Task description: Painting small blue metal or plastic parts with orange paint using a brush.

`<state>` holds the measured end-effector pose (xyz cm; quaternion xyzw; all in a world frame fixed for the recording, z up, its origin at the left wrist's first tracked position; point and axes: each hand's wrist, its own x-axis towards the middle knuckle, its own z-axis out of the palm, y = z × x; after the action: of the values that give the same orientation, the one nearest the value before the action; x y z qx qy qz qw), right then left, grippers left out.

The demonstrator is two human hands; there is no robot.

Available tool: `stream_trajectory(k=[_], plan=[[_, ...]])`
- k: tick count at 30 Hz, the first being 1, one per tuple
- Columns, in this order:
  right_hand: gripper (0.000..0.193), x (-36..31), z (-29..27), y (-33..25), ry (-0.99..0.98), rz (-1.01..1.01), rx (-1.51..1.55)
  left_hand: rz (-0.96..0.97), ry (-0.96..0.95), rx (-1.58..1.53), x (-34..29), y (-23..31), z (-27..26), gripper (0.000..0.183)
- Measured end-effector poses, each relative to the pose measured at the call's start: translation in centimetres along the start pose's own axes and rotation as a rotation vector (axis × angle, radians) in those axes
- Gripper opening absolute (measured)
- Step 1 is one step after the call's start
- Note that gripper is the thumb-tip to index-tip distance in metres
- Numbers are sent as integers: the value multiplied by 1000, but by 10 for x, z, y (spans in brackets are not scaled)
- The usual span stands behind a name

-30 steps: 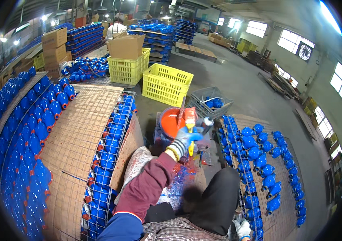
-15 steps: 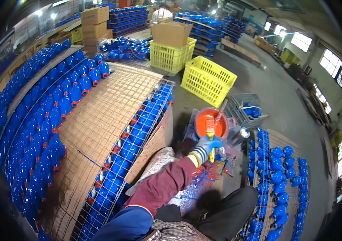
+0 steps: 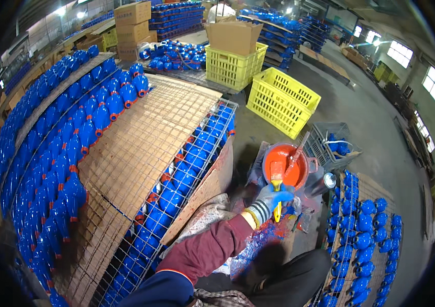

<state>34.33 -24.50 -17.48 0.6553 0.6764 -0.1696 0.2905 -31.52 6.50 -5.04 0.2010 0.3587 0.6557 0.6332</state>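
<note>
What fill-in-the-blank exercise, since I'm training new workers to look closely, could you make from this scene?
1. The person's ____ hand holds a brush.
2. In the picture, the can is to the ____ of the bucket.
3. The carton with raised flaps sits in a crate coloured ____.
4. The glossy pieces at the left of the picture are mostly ____ in colour.

Missing words: left; right; yellow; blue.
</note>
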Motion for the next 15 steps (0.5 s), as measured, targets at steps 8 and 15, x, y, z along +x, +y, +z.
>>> stream_trajectory(k=[8,15], plan=[[37,28,-229,-115,482,91,75,52,156,-315,-1,27,-20,16],[49,144,-487,-385,730,-793,1022,15,159,-377,8,13,-21,16]])
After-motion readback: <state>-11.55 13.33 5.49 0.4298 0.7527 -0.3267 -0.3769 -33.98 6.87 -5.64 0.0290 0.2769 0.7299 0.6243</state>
